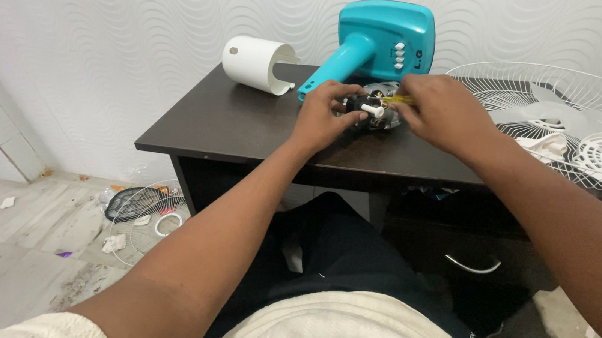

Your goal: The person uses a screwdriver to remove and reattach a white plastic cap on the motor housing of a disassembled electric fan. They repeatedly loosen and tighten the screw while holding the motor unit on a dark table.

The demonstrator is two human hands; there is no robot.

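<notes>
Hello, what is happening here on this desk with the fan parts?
A person sits at a dark desk and works on a fan motor. The left hand steadies the motor, whose white shaft points toward the camera. The right hand holds a yellow-handled tool against it. Behind stands the turquoise fan body, a white cylindrical cover lies to its left, and a white wire grille rests on the right.

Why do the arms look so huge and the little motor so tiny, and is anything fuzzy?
Head view: the wide lens stretches whatever sits near the edges, so the forearms balloon while the motor between the left hand and right hand looks small. Light is soft and even, with no harsh glare on the dark table. The hands are slightly soft.
</notes>
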